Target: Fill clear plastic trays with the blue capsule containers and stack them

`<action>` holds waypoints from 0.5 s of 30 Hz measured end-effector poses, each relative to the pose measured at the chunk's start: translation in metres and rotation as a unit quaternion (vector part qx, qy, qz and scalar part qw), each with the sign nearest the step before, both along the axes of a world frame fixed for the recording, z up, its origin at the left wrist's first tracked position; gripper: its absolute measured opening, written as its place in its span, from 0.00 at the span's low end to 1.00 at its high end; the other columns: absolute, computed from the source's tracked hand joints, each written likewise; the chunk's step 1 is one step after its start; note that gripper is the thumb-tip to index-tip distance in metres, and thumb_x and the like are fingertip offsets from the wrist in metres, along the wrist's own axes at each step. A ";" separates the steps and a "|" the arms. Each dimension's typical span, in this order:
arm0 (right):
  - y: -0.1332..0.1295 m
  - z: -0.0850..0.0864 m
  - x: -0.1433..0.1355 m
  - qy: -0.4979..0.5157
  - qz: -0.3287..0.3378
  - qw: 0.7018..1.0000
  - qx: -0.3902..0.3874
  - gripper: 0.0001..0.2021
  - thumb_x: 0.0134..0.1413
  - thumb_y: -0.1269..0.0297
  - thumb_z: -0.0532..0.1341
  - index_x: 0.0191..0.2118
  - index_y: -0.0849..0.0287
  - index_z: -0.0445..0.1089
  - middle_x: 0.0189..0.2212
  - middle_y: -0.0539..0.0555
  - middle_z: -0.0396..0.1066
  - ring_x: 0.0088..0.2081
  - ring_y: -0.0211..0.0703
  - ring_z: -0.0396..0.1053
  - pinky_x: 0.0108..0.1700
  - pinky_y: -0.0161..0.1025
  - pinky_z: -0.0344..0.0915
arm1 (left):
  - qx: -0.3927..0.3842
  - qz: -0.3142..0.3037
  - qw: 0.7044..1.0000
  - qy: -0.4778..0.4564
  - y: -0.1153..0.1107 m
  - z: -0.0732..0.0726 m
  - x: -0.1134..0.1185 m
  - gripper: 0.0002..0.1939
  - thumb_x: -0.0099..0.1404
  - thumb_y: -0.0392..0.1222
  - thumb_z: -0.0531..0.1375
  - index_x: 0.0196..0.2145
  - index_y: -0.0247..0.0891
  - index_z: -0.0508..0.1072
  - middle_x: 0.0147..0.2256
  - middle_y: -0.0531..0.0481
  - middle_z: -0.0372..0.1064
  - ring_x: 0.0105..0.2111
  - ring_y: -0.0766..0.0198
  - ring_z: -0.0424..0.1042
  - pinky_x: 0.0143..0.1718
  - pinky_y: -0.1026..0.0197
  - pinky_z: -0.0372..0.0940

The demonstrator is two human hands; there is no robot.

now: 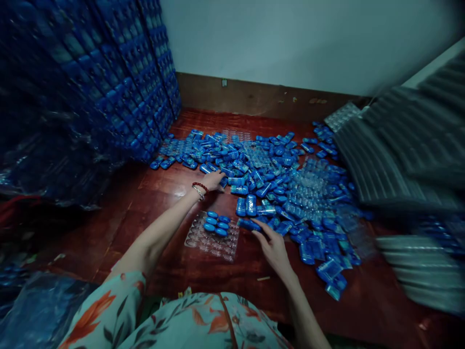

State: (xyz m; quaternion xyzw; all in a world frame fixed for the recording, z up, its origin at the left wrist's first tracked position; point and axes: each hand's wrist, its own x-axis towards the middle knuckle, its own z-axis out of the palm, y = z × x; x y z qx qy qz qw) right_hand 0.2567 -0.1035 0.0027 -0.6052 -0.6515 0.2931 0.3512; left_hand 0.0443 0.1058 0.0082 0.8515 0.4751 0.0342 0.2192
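My left hand (pixel 212 182), with a red bead bracelet and a silver one at the wrist, reaches to the near edge of a heap of small blue containers (pixel 240 167). Its fingers are closed on one blue container (pixel 224 182), partly hidden by the hand. Between thumb and fingers, my right hand (pixel 269 238) grips another blue container (pixel 248 224) just right of a clear plastic tray (pixel 210 249). This tray has rows of moulded pockets, and several blue containers (pixel 217 223) stand in its far middle part.
More clear trays (pixel 308 186) lie over the heap. At the left rises a tall stack of filled blue trays (pixel 119 92), partly in plastic film. Grey ribbed trays (pixel 399 145) are piled at the right. Behind the reddish wooden surface (pixel 160 194) stands a pale wall (pixel 290 43).
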 end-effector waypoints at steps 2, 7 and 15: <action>-0.022 -0.001 -0.004 0.065 -0.002 0.997 -0.043 0.15 0.57 0.59 0.56 0.49 0.56 0.67 0.42 0.57 0.74 0.41 0.45 0.73 0.43 0.43 0.70 | 0.000 0.005 1.000 -0.017 -0.006 0.001 -0.001 0.25 0.48 0.34 0.68 0.43 0.29 0.66 0.45 0.39 0.65 0.39 0.57 0.71 0.37 0.63 0.64; -0.048 -0.006 -0.035 0.074 0.022 0.997 -0.017 0.09 0.57 0.63 0.58 0.43 0.56 0.68 0.36 0.54 0.73 0.37 0.42 0.72 0.39 0.39 0.71 | 0.046 0.057 0.990 -0.120 -0.043 0.013 -0.020 0.13 0.64 0.35 0.53 0.45 0.28 0.64 0.42 0.48 0.66 0.41 0.66 0.69 0.43 0.66 0.63; -0.022 -0.004 -0.051 -0.196 0.206 0.952 0.114 0.19 0.55 0.80 0.49 0.50 0.59 0.65 0.38 0.58 0.69 0.39 0.42 0.69 0.40 0.39 0.69 | 0.123 0.276 0.918 -0.256 -0.175 0.016 -0.096 0.08 0.65 0.43 0.53 0.41 0.37 0.63 0.35 0.49 0.68 0.35 0.62 0.71 0.37 0.60 0.69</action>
